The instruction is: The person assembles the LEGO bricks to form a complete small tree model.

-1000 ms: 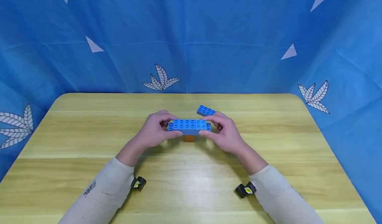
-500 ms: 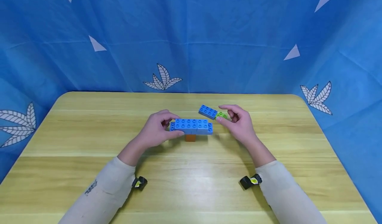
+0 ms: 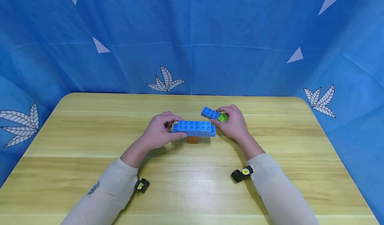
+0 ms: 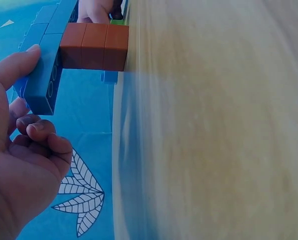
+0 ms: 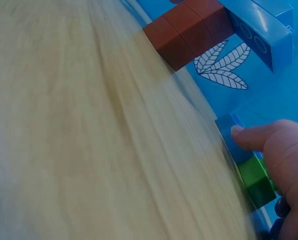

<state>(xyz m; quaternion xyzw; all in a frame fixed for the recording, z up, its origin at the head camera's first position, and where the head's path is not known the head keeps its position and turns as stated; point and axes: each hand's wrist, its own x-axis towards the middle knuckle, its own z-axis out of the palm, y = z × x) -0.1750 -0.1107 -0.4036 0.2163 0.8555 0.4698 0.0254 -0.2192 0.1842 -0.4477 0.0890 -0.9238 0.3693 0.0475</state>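
Observation:
A T-shaped build of toy building bricks stands on the table: a blue crossbar (image 3: 192,127) in two layers, on a post of several stacked brown bricks (image 4: 94,46). My left hand (image 3: 160,131) holds the crossbar's left end, thumb on the near side; its lower fingers curl below the bar in the left wrist view. Behind and right of the build lie a loose blue brick (image 3: 210,112) and a green brick (image 3: 223,117), end to end. My right hand (image 3: 232,122) reaches over this pair, thumb and index finger pinching the blue brick near its right end.
The wooden table (image 3: 192,185) carries the bricks near its far side. A blue cloth (image 3: 240,51) with white leaf prints hangs behind it. Both wrists wear small black cameras, one at the left wrist (image 3: 142,185) and one at the right wrist (image 3: 241,174).
My right hand has let go of the crossbar's right end, moved back and right, and closed in on the loose blue brick. The left hand keeps its hold; the view shifts slightly.

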